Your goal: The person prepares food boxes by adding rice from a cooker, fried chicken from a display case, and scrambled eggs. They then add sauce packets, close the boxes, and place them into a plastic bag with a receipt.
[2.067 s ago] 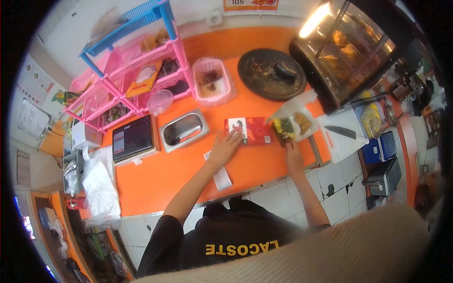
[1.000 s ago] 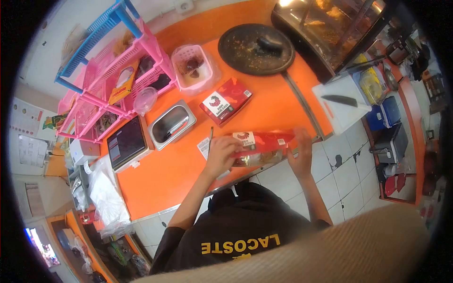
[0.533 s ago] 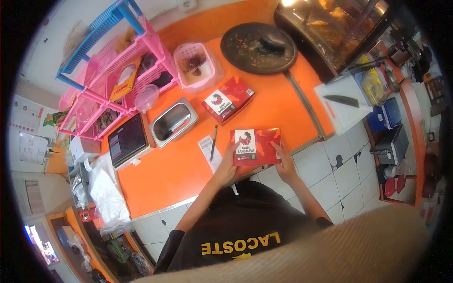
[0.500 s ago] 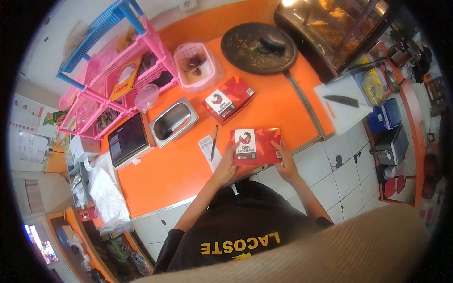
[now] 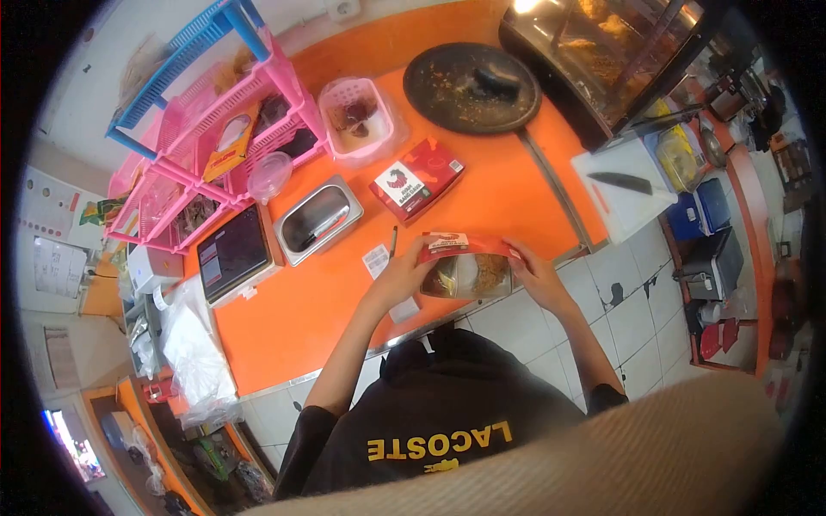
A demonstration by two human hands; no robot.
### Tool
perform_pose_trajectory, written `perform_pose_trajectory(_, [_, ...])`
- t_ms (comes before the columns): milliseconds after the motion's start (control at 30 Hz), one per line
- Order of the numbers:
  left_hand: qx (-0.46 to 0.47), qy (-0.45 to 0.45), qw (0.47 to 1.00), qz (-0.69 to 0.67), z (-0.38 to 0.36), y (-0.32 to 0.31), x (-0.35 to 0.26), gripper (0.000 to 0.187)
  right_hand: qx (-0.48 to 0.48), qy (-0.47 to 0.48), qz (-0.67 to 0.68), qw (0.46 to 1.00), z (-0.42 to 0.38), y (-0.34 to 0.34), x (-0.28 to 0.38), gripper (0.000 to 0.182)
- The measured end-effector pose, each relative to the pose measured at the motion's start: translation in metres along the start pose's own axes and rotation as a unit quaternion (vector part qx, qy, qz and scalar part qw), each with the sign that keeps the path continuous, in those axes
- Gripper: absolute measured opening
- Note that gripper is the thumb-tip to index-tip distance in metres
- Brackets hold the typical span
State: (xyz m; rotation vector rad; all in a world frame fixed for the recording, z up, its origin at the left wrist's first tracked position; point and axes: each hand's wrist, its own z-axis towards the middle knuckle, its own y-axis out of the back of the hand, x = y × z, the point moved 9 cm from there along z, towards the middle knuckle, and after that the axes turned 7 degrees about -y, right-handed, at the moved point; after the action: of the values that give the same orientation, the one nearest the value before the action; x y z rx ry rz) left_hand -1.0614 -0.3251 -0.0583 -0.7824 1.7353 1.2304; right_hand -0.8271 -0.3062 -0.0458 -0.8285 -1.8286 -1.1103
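I hold a red food box [image 5: 471, 249] between both hands at the table's near edge. It is tilted so that its printed top is foreshortened, and food [image 5: 490, 275] shows through its near side, with a white portion in the middle and brown pieces at the right. My left hand [image 5: 408, 273] is closed on the box's left end, my right hand [image 5: 535, 279] on its right end. Beyond it a second red box [image 5: 417, 179] stands on the orange table [image 5: 301, 327]. A printed slip [image 5: 376, 261] and a pen [image 5: 394, 239] lie near my left hand, partly covered by it.
On the table are a steel tray [image 5: 344, 225], a tablet [image 5: 232, 255], a pink basket [image 5: 387, 142] and a round stone mortar [image 5: 430, 107]. A pink rack [image 5: 297, 95] is at the left. At the right, a knife [image 5: 619, 181] lies on a white board [image 5: 628, 215].
Both hands have tipped the held box, turning its printed top away from view and bringing the food at its near side into sight. The second box stays in place.
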Motion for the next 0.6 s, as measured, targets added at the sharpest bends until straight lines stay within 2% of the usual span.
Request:
perform_pose_trajectory(67, [0.0, 0.01, 1.0, -0.012, -0.003, 0.001, -0.004, 0.04, -0.01, 0.023, -0.016, 1.0, -0.003, -0.001, -0.001, 0.041])
perform_pose_trajectory(167, [0.029, 0.082, 0.996, -0.02, -0.006, 0.001, -0.007, 0.038, -0.011, 0.03, -0.029, 0.999, -0.005, -0.003, 0.0, 0.042])
perform_pose_trajectory(267, [0.015, 0.047, 0.999, -0.018, -0.007, 0.002, -0.012, 0.038, -0.003, 0.026, -0.005, 1.0, -0.006, -0.007, -0.003, 0.042])
perform_pose_trajectory(367, [0.027, 0.064, 0.996, -0.053, -0.007, 0.0, -0.008, 0.048, 0.011, 0.006, 0.01, 1.0, -0.008, -0.008, 0.003, 0.044])
perform_pose_trajectory(433, [0.056, 0.045, 0.997, -0.025, -0.008, -0.008, -0.007, 0.062, 0.007, 0.012, 0.001, 1.0, -0.007, -0.008, 0.003, 0.048])
perform_pose_trajectory(533, [0.076, 0.025, 0.997, -0.015, -0.008, -0.026, 0.005, 0.087, 0.031, 0.01, 0.001, 0.999, -0.011, -0.016, 0.001, 0.061])
perform_pose_trajectory(600, [0.053, 0.021, 0.997, -0.048, -0.006, -0.036, 0.013, 0.097, 0.037, -0.001, 0.023, 0.999, -0.009, -0.027, -0.011, 0.07])
